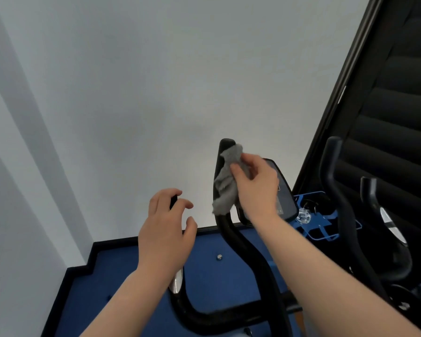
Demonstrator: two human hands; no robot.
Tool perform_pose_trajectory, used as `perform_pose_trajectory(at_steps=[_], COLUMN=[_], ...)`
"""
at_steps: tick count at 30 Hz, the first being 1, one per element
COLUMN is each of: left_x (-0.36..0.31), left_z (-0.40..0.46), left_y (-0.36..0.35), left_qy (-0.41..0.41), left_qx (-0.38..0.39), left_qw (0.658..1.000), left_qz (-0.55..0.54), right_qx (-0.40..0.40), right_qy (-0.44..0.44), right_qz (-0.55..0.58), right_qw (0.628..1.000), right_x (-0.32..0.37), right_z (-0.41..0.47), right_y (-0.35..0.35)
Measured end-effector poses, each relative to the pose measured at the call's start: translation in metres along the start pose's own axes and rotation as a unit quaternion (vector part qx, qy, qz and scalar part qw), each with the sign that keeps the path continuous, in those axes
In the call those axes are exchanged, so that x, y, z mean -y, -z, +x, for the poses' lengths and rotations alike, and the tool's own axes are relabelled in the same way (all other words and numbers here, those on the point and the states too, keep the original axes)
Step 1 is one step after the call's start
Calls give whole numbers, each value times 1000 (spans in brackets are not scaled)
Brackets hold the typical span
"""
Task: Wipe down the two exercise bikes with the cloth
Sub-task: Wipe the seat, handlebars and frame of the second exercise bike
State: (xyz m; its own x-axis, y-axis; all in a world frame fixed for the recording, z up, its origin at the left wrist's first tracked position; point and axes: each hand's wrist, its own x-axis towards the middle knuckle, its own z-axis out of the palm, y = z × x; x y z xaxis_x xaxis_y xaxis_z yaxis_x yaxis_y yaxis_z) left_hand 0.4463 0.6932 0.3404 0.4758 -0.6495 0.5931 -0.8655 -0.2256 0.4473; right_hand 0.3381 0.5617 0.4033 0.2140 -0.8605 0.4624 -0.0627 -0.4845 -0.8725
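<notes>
My right hand (pixel 255 188) pinches a grey cloth (pixel 225 190) and presses it against the upright right grip of the near bike's black handlebar (pixel 243 242). The cloth drapes around the grip just below its tip. My left hand (pixel 165 229) hovers over the tip of the left grip, fingers spread and loosely curled; the black tip shows between them and the thumb stands apart. The bike's console screen (pixel 286 198) is partly hidden behind my right hand. The second bike's black handlebar (pixel 336 190) stands at the right.
A white wall fills the view ahead. A dark window blind (pixel 399 93) slants down the right side. The blue floor (pixel 136 288) has a black skirting edge. A blue wire holder (pixel 323 227) with a clear knob sits between the bikes.
</notes>
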Motion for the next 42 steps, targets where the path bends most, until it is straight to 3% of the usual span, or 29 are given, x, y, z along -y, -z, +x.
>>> perform_pose_trajectory(at_steps=[4, 6, 10, 12, 14, 16, 18, 21, 24, 28, 32, 38, 40, 42], left_x=[-2, -3, -2, -1, 0, 3, 8, 13, 13, 9, 10, 22, 19, 15], left_z=[0, 0, 1, 1, 1, 1, 1, 1, 0, -1, 0, 2, 1, 0], left_y=[0, -1, -1, -1, 0, 3, 7, 11, 11, 8, 9, 13, 11, 8], left_qy=[0, 4, 1, -4, -7, -11, -19, -31, -32, -27, -38, -69, -59, -42], left_qx=[-1, -4, -3, 0, 5, 10, 13, 19, 23, 22, 35, 61, 53, 47], left_qw=[1000, 1000, 1000, 1000, 1000, 1000, 1000, 999, 999, 999, 998, 994, 995, 995], left_qz=[-4, -7, -4, -4, -6, -9, -19, -29, -34, -32, -31, -58, -68, -84], right_qx=[117, 152, 79, 117, 153, 168, 200, 293, 380, 276, 300, 487, 455, 353], right_qy=[-53, -34, 204, 293, 320, 352, 344, 250, 168, 227, 182, 18, -3, 27], right_qz=[-108, -172, -139, -261, -418, -478, -449, -328, -250, -268, -260, -229, -194, -168], right_qw=[986, 973, 966, 912, 836, 787, 800, 863, 874, 895, 899, 843, 869, 920], right_x=[-26, -20, 25, 34, 26, 11, -3, -12, 1, 7, -6, 4, 6, 4], right_z=[-19, -15, 6, 20, 24, 14, -9, -25, -4, -1, -26, -39, -35, -34], right_y=[17, 26, 14, -1, -13, -16, -13, 5, 27, 11, 12, 74, 76, 62])
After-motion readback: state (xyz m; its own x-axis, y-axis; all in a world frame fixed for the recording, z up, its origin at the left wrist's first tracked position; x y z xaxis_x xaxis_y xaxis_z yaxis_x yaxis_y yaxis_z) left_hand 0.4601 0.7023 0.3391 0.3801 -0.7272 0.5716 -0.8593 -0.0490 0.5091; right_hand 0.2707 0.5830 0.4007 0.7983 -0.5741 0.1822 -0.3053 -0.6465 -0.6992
